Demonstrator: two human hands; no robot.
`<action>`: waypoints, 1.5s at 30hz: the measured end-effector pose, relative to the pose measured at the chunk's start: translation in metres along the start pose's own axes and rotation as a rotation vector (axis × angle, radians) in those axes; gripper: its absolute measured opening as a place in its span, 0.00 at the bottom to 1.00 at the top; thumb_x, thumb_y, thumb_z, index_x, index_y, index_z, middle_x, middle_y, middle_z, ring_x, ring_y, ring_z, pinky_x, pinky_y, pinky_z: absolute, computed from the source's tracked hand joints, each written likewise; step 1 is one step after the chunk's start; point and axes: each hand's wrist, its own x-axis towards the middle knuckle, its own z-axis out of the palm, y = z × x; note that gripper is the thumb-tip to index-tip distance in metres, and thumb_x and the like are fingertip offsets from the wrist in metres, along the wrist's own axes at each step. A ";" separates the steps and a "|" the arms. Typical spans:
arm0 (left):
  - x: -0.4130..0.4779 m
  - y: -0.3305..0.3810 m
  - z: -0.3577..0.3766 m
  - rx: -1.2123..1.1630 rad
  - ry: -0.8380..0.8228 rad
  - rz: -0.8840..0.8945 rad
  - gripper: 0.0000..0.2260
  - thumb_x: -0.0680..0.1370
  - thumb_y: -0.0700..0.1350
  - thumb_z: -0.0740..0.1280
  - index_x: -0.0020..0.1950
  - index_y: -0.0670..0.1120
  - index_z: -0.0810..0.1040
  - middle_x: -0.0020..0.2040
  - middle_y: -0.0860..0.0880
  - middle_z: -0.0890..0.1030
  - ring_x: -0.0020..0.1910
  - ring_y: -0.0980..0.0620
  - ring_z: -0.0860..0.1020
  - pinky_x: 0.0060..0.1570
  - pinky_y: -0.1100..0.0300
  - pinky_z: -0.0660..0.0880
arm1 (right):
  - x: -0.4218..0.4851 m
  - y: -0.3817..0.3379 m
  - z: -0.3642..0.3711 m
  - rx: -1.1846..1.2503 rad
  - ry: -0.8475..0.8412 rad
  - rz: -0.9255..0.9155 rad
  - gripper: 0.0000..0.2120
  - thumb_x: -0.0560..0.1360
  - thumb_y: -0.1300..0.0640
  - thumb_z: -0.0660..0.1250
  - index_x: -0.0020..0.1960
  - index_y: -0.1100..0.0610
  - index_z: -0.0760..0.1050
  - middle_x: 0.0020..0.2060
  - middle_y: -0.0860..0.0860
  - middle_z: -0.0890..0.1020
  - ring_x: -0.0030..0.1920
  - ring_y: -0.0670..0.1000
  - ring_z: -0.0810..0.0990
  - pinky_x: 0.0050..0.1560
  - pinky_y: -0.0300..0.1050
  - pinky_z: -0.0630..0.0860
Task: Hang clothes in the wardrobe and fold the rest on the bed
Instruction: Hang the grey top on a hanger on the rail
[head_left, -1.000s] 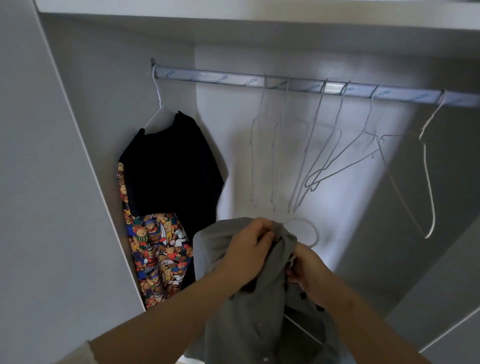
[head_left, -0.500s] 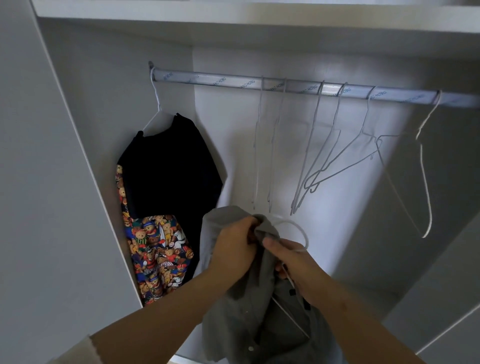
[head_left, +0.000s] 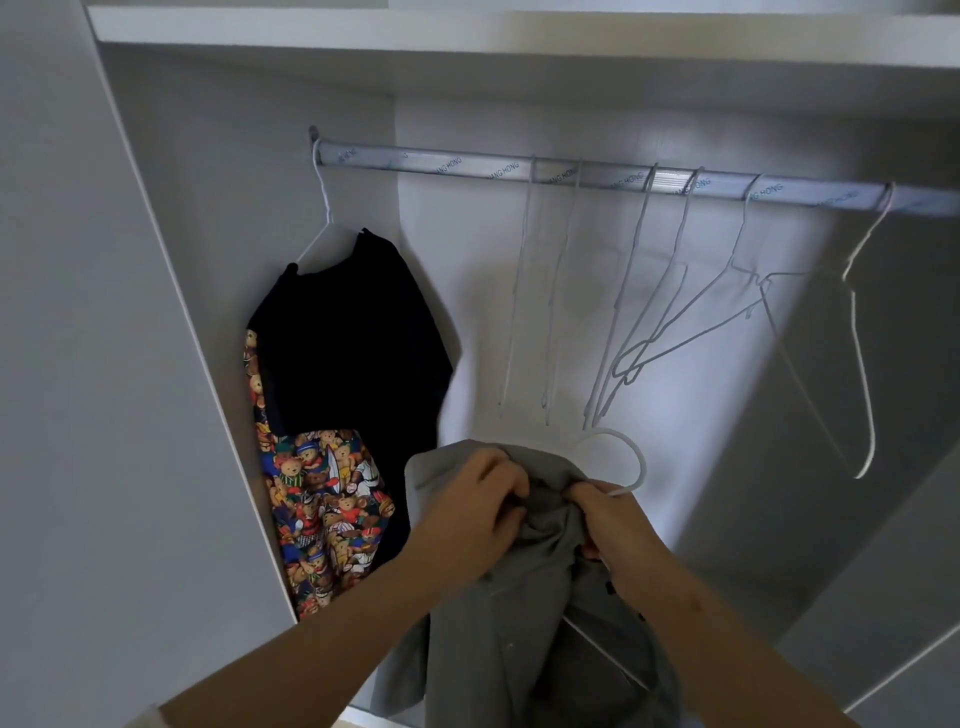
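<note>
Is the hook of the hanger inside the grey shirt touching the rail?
Apart. The head view shows the hook, sticking out of the grey shirt, well below the rail, bare wall between them.

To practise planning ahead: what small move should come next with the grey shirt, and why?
Probably lift the grey shirt and catch its hanger hook on the rail. The left hand and right hand both grip the shirt near the hook, which pokes out free, and the rail beside the black top is bare.
</note>
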 end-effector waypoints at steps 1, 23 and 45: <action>-0.004 -0.003 0.004 -0.034 -0.072 -0.028 0.06 0.75 0.39 0.66 0.51 0.40 0.74 0.51 0.47 0.73 0.45 0.55 0.69 0.43 0.77 0.63 | 0.000 0.001 -0.001 0.001 0.007 0.005 0.11 0.78 0.62 0.58 0.38 0.60 0.72 0.31 0.56 0.71 0.30 0.51 0.68 0.29 0.40 0.67; -0.012 -0.017 -0.009 0.135 -0.483 -0.290 0.09 0.76 0.40 0.62 0.48 0.45 0.81 0.49 0.51 0.82 0.42 0.57 0.77 0.37 0.72 0.67 | 0.004 0.009 -0.006 -0.098 0.079 -0.034 0.11 0.79 0.63 0.57 0.39 0.59 0.74 0.28 0.52 0.73 0.29 0.48 0.69 0.23 0.32 0.68; -0.014 -0.010 -0.023 -0.046 -0.861 -0.283 0.05 0.78 0.43 0.59 0.43 0.48 0.73 0.41 0.51 0.76 0.41 0.53 0.73 0.41 0.62 0.69 | 0.010 0.013 -0.004 -0.146 0.235 -0.149 0.11 0.77 0.66 0.56 0.45 0.57 0.76 0.38 0.53 0.79 0.42 0.54 0.77 0.46 0.47 0.76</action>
